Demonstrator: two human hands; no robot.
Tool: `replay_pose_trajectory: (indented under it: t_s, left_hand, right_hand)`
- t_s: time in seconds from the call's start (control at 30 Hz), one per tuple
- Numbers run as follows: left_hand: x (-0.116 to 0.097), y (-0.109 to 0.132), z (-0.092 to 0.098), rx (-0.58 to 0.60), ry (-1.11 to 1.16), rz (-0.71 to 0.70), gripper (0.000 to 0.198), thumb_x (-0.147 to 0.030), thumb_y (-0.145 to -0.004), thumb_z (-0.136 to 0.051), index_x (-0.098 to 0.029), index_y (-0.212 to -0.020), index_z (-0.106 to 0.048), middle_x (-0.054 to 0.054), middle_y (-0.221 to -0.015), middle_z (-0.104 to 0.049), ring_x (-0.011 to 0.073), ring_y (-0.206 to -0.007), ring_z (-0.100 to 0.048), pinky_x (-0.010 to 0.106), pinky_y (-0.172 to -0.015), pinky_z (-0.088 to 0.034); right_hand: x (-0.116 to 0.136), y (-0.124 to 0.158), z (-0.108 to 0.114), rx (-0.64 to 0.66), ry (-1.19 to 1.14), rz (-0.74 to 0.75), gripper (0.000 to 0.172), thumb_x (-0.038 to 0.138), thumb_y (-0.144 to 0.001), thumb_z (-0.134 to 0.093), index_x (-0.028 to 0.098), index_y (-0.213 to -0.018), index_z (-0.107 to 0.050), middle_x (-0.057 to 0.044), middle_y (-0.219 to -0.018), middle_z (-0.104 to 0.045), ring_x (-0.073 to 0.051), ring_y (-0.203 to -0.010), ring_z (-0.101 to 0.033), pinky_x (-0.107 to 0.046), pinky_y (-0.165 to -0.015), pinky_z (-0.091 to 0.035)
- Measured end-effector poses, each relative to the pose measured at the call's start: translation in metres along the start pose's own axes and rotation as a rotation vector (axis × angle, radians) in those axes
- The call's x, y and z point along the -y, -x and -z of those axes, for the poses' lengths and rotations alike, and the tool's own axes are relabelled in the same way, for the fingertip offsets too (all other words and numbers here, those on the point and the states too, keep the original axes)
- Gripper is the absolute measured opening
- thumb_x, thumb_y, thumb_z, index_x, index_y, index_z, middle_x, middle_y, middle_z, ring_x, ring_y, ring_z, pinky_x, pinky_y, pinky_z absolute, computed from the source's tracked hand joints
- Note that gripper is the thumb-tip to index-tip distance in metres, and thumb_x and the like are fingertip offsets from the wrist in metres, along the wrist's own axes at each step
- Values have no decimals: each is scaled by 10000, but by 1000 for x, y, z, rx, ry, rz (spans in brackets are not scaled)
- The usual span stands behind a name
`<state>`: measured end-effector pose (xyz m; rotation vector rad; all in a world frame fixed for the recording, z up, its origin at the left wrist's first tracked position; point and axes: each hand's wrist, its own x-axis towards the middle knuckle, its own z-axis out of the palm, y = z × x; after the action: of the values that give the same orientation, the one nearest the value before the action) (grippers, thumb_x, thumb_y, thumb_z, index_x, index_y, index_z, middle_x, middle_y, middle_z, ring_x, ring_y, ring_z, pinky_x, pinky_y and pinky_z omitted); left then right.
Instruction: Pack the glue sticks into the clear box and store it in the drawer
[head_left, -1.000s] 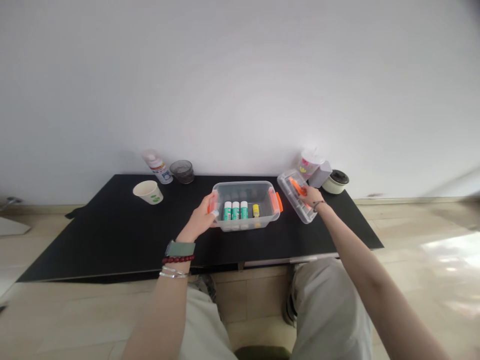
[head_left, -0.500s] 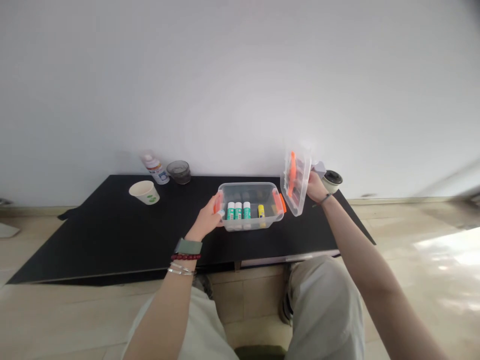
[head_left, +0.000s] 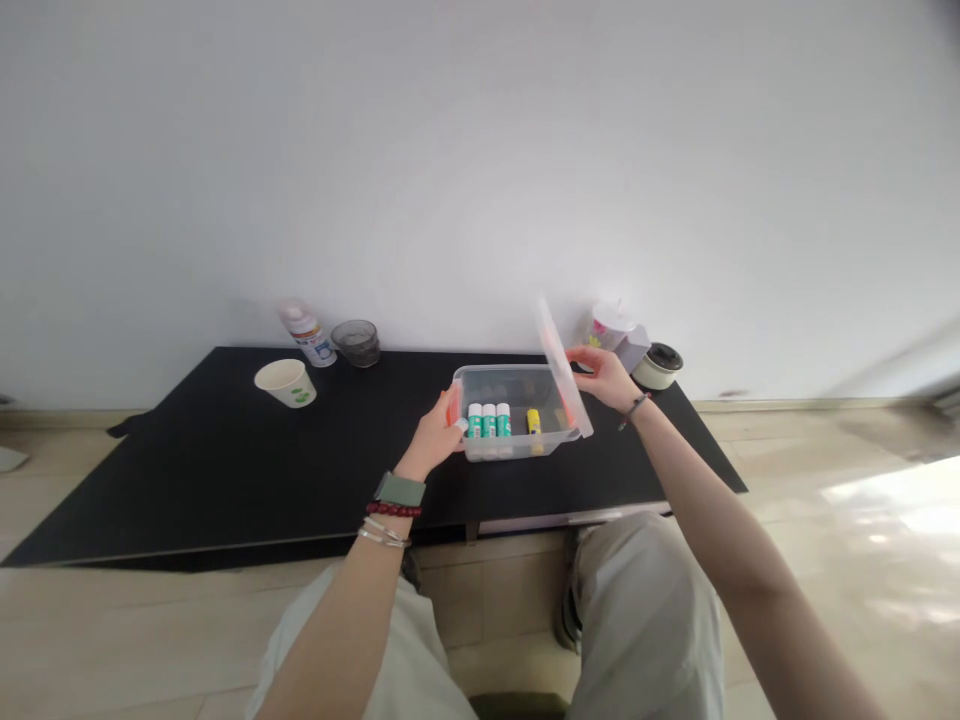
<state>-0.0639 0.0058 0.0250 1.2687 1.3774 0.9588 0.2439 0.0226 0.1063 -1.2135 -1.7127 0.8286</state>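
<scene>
A clear plastic storage box (head_left: 517, 447) stands on the black table, its top uncovered. Inside are three green-and-white glue sticks (head_left: 489, 422) side by side and one yellow stick (head_left: 533, 421) apart from them. My left hand (head_left: 437, 430) grips the box's left end at the orange latch. In my right hand (head_left: 602, 379) is the clear lid (head_left: 561, 375), pinched by its handle side and tilted steeply over the box's right end. The lid partly covers that end, and the fingertips behind it are partly hidden.
On the left of the black table (head_left: 247, 480) are a paper cup (head_left: 287, 384), a spray can (head_left: 309, 337) and a dark glass bowl (head_left: 357, 343). A floral cup (head_left: 609, 325), a lilac box-like piece (head_left: 633, 350) and a dark-lidded jar (head_left: 660, 366) stand back right, by the wall.
My right hand has brought the lid left and turned it edge-on over the box's right end. The box and my left hand have shifted slightly right.
</scene>
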Motion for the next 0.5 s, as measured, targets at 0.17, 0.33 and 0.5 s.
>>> replay_pose_trajectory:
  t_s: [0.17,0.33,0.5]
  left_hand:
    - [-5,0,-6,62,89,101,695,-345,-836,-668,-324,-1479,-404,74,-1517,-432,328,-1129,-626,403,-743,-620]
    - [-11,0,-6,61,288,180,691,-656,-927,-376,-286,-1509,-332,106,-1504,-448,298,-1056,-660,365,-611,-616]
    - [-16,1,-5,160,309,164,706,-713,-919,-272,-247,-1397,-501,114,-1372,-585,280,-1008,-672,348,-610,-606]
  right_hand:
    - [11,-6,-16,77,279,55,311,267,-721,-695,189,-1022,-704,-62,-1089,-700,-230,-1045,-647,-352,-870,-555]
    - [25,-12,-37,174,586,82,275,248,-754,-695,185,-1020,-718,-64,-1041,-719,-218,-965,-668,-327,-882,-508]
    - [23,-17,-60,291,793,74,274,290,-790,-710,182,-1041,-706,-76,-1038,-711,-219,-952,-655,-319,-851,-487]
